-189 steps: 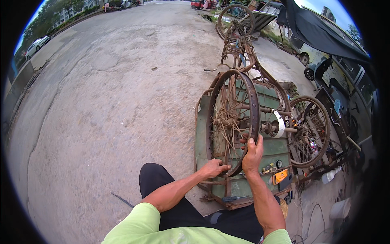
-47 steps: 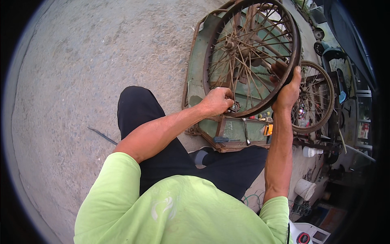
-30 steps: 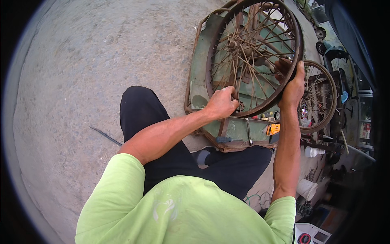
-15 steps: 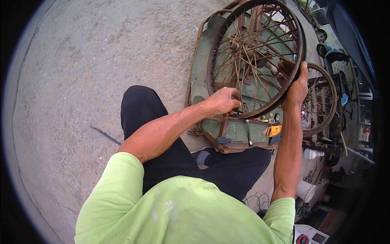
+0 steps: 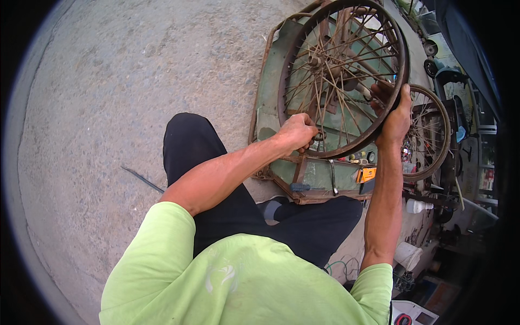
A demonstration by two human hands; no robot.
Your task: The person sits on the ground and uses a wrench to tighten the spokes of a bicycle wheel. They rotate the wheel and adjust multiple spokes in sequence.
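Note:
A rusty spoked wheel [image 5: 401, 89] without a tyre stands tilted in front of me. My right hand [image 5: 396, 120] grips its rim on the right side, the thumb outside and the fingers reaching in by the spokes. At the lower left of the rim, my left hand [image 5: 298, 131] is closed with its fingers pinched by the spoke ends. A small round dark metal tool [image 5: 319, 135], in shape like a spoke wrench, shows at those fingertips; the fingers hide part of it.
Under the wheel lies a green metal cart bed [image 5: 269, 103] with a rusty frame. A wrench [image 5: 333, 177], a blue-handled tool [image 5: 299, 187] and an orange box [image 5: 366, 174] lie on its near part. Another spoked wheel [image 5: 445, 130] stands at right; a white bucket [image 5: 407, 254] is nearer.
My left hand has shifted slightly left and up and turned at the wrist, with the round tool turning at its fingertips. The right hand keeps its hold on the rim.

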